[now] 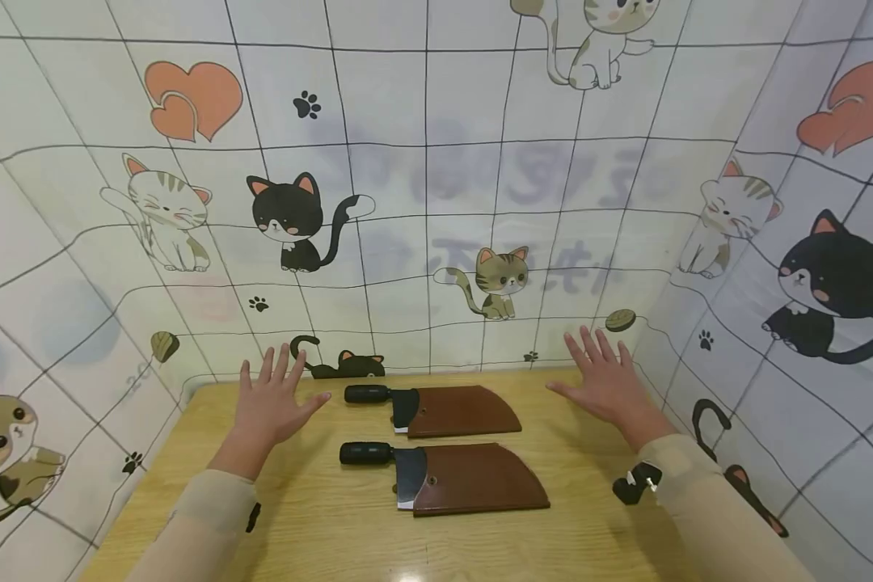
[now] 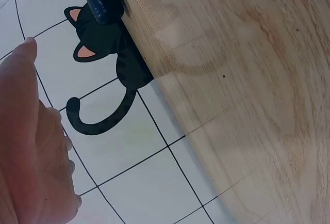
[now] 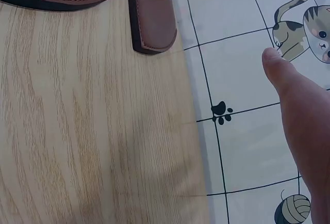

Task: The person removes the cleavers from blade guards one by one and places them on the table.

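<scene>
Two cleavers lie flat on a wooden table, one behind the other, each blade in a brown leather sheath and each black handle pointing left. The rear cleaver (image 1: 457, 411) is slightly smaller in view than the front cleaver (image 1: 473, 478). My left hand (image 1: 271, 404) is spread with straight fingers, left of the handles, holding nothing. To the right of the sheath tips, my right hand (image 1: 605, 388) is likewise spread and holds nothing. A dark handle end (image 2: 105, 2) shows at the top of the left wrist view. In the right wrist view, both sheath tips appear at the upper left.
The light wooden table (image 1: 298, 525) ends at the back against a white grid-patterned cloth (image 1: 400, 323) printed with cats, hearts and paw prints. This cloth rises on the left and right sides as well. A small black device (image 1: 636, 482) sits at my right wrist.
</scene>
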Demonstrator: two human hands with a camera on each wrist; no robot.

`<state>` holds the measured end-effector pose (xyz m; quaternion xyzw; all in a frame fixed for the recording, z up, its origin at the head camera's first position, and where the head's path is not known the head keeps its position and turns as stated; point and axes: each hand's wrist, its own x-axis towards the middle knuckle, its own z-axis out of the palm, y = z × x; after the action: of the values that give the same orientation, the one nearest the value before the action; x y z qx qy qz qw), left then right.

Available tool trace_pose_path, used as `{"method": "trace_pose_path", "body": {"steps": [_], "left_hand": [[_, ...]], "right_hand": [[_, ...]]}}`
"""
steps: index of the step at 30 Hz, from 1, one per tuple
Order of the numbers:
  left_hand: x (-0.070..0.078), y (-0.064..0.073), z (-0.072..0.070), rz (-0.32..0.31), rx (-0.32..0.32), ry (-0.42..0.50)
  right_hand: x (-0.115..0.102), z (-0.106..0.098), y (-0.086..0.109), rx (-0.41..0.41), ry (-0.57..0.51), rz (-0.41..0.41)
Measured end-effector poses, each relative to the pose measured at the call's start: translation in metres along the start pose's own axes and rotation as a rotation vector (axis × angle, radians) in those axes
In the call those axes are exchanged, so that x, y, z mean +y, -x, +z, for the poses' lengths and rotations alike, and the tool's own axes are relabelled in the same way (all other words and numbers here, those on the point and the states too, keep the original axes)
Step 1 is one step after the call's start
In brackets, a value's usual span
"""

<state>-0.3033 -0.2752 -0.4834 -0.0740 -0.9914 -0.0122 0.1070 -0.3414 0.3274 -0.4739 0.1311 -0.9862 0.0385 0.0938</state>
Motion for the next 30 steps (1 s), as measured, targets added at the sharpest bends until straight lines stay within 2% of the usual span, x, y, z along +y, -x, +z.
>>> {"method": "trace_pose_path", "body": {"steps": [8, 17, 30], "left_hand": [[0.001, 0.001, 0.004, 0.027, 0.017, 0.015], [-0.002, 0.002, 0.011, 0.050, 0.042, 0.023], [0.020, 0.014, 0.019, 0.125, 0.073, 0.050]], "right_hand": [[-0.003, 0.004, 0.002, -0.026, -0.004, -0.034], [-0.006, 0.003, 0.007, 0.013, 0.011, -0.088], [-0.026, 0.006, 0.028, 0.026, -0.015, -0.150]]}}
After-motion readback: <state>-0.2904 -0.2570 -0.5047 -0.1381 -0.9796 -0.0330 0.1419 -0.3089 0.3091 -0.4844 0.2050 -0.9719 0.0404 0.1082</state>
